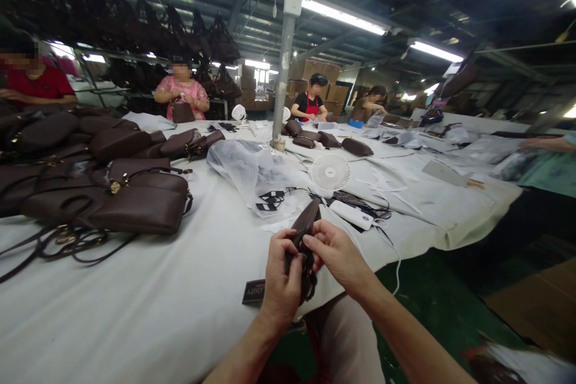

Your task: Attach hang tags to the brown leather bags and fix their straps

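Note:
A small dark brown leather bag [308, 216] is held up on its edge at the near side of the table, between both hands. My left hand [283, 276] is closed around its left side, thumb and fingers gripping the leather. With a pinch at the upper right part, my right hand [335, 252] also has hold of the bag. Metal hardware and dark strap parts show below the fingers, partly hidden. A black tag [254, 292] with light lettering lies by my left hand; whether it is attached cannot be seen.
Brown handbags [139, 198] with straps are piled at the left. A white fan [330, 174], a white power bank-like device [351, 215], cables and a clear plastic bag [243, 162] lie ahead. A pole [283, 66] rises mid-table. Several people work around the white-covered table [135, 312].

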Demonstrator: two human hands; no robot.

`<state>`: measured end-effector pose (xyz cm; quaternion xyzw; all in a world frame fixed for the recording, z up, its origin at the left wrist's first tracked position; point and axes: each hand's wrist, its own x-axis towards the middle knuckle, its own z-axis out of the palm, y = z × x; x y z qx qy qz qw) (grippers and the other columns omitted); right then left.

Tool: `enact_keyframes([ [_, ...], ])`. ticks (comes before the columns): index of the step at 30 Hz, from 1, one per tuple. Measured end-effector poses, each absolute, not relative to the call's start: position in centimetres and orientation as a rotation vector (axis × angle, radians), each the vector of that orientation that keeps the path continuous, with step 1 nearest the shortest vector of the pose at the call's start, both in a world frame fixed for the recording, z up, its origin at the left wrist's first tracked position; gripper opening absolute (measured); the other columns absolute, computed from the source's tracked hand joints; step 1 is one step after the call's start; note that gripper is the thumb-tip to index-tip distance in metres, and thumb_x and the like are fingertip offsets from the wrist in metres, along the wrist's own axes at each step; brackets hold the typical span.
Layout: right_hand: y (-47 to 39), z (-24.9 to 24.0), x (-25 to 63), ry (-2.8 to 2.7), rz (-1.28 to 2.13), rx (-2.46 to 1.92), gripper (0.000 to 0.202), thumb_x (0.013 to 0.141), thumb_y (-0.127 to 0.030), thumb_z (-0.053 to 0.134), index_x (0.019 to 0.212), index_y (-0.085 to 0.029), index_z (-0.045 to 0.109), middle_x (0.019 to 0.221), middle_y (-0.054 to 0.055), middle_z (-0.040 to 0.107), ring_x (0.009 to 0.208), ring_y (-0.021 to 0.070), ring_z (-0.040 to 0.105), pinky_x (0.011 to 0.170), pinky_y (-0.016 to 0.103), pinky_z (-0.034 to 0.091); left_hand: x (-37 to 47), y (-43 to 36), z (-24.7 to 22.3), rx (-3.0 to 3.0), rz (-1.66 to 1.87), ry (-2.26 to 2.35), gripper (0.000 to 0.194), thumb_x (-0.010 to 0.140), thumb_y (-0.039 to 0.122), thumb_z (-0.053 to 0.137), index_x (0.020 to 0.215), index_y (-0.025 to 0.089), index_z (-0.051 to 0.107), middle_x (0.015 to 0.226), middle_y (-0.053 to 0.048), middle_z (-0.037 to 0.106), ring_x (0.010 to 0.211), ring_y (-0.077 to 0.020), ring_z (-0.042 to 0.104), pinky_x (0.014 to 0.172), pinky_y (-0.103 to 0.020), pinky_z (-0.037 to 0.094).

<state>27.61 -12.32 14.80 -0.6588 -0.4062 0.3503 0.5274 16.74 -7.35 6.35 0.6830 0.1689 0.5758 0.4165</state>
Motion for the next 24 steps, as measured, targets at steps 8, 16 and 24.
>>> enact_keyframes([
  [8, -12.6, 14.8, 27.3, -0.935, 0.74, -1.591, 0.026, 0.07, -0.043, 0.063, 0.071, -0.021, 0.048, 0.05, -0.008, 0.049, 0.041, 0.0077, 0.045, 0.041, 0.021, 0.038, 15.2, -5.3, 6.4, 2.454, 1.897, 0.083, 0.017, 0.089, 0.011, 0.057, 0.104, 0.015, 0.064, 0.095, -0.008, 0.066, 0.091, -0.0188, 0.057, 0.078, -0.033, 0.051],
  [16, -13.1, 14.5, 27.6, -0.973, 0.694, -1.656, 0.023, 0.077, -0.043, 0.056, 0.077, -0.022, 0.047, 0.06, -0.006, 0.048, 0.052, 0.0117, 0.049, 0.046, 0.023, 0.04, 13.7, -4.4, 8.0, 2.656, 1.706, -0.001, 0.022, 0.093, 0.016, 0.047, 0.106, 0.014, 0.064, 0.099, -0.008, 0.071, 0.095, -0.0193, 0.058, 0.085, -0.034, 0.041],
  [24, -12.5, 16.2, 26.8, -1.17, 0.272, -2.045, 0.014, 0.079, -0.032, 0.05, 0.068, -0.024, 0.044, 0.051, -0.002, 0.051, 0.05, 0.0146, 0.047, 0.052, 0.028, 0.034, 14.3, -4.1, 9.9, 2.775, 1.405, -0.1, 0.017, 0.093, 0.017, 0.049, 0.084, 0.021, 0.063, 0.071, 0.001, 0.062, 0.085, -0.0169, 0.053, 0.105, -0.04, 0.033],
])
